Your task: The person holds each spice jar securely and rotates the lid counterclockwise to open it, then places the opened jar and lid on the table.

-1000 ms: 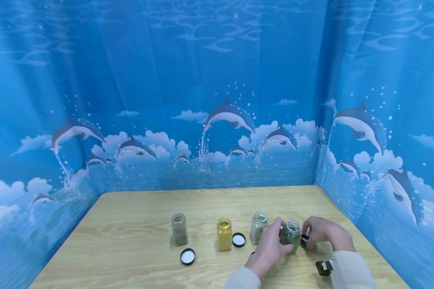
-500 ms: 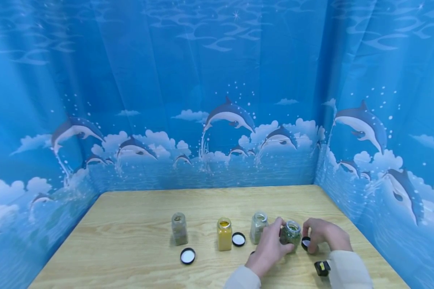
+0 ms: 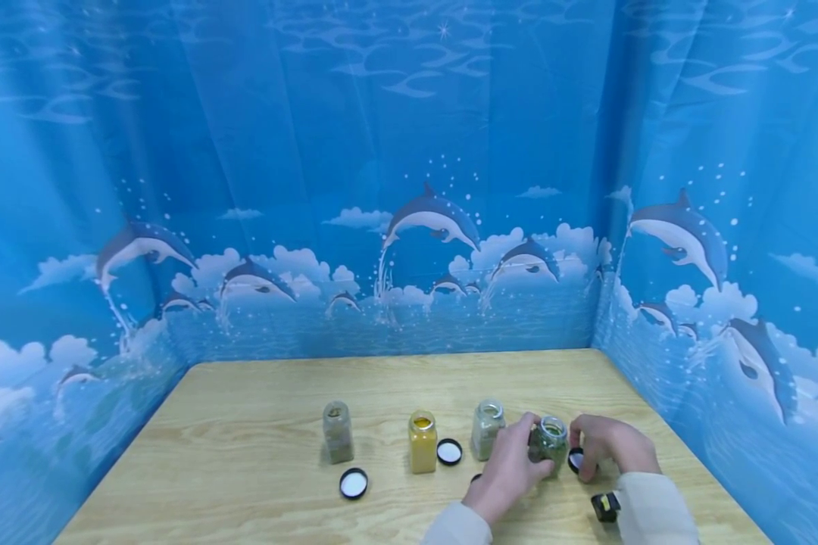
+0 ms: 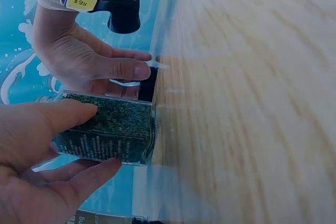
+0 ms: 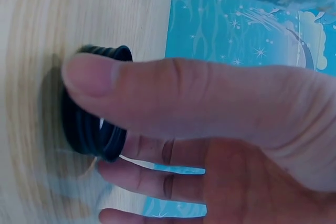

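Observation:
My left hand (image 3: 513, 462) holds a glass jar of dried green herbs (image 3: 552, 448) upright on the table, thumb on one side and fingers on the other. The jar's mouth is uncovered. In the left wrist view the jar (image 4: 113, 121) shows white print on its side. Just right of it, my right hand (image 3: 615, 443) pinches a black jar lid (image 3: 576, 460) between thumb and fingers. The lid lies on the table with its white inside upward. In the right wrist view the thumb covers part of the lid (image 5: 84, 129).
Left of my hands stand a pale jar (image 3: 487, 431), a yellow powder jar (image 3: 423, 446) and a greyish-brown jar (image 3: 338, 435), all uncovered. Black lids lie by them: one lid (image 3: 449, 452), another lid (image 3: 353, 483), and a lid edge (image 3: 476, 478) mostly behind my left hand.
The lid at my right hand has gone from tilted to flat on the table, inside up. My right hand has shifted slightly down with it. The left hand and its jar have hardly moved.

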Motion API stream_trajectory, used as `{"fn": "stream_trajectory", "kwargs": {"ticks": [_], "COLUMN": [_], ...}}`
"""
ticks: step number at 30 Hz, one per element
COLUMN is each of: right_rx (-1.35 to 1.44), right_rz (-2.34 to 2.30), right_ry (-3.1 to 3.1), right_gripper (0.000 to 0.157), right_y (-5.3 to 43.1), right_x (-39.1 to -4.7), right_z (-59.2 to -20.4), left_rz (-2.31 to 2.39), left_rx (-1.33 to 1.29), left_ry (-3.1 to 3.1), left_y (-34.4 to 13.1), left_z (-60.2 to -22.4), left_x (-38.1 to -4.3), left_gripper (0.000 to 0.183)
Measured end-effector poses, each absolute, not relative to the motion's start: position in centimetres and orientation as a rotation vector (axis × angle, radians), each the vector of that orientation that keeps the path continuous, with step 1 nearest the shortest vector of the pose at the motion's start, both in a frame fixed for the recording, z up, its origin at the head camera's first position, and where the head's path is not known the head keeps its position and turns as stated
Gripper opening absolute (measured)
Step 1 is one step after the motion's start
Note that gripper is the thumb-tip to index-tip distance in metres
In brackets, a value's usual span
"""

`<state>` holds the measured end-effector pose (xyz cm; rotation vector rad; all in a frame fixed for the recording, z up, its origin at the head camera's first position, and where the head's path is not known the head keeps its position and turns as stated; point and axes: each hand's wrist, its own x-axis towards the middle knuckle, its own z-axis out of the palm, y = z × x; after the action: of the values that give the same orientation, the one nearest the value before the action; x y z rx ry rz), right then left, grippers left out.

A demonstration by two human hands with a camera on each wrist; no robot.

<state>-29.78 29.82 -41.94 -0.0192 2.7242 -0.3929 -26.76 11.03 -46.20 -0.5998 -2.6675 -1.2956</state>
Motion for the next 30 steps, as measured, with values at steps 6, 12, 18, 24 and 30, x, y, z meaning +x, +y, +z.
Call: {"fn": "stream_trajectory", "kwargs": {"ticks": [6, 12, 18, 24, 30], "right_rx": [-0.028, -0.15, -0.304, -0.434, -0.476], "right_rz": [-0.43, -0.491, -0.468, -0.402, -0.381], "right_ry": [2.707, 2.716, 2.82, 2.979, 3.123], "right_gripper": [0.046, 0.045, 0.038, 0.024, 0.017], "right_y": [30.0, 30.6, 30.9, 30.6, 29.3], "right_x": [-29.6, -29.6, -29.8, -29.3, -28.4], "right_z": [-41.9, -41.0, -39.8, -38.4, -36.7], "left_rz": [-1.278, -1.287, -1.296, -1.26, -1.139], "left_rx": [-0.553, -0.517, -0.548, -0.628, -0.729], "left_ry": [-2.717, -2.71, -2.693, -2.63, -2.473], "left_y": [10.8, 10.0, 8.7, 7.0, 5.2], "left_z": [-45.4, -44.0, -43.0, -42.2, -41.0], "left_x": [-26.3, -25.5, -24.6, -24.1, -24.3], "left_gripper": [0.063, 0.067, 0.065, 0.054, 0.046]}}
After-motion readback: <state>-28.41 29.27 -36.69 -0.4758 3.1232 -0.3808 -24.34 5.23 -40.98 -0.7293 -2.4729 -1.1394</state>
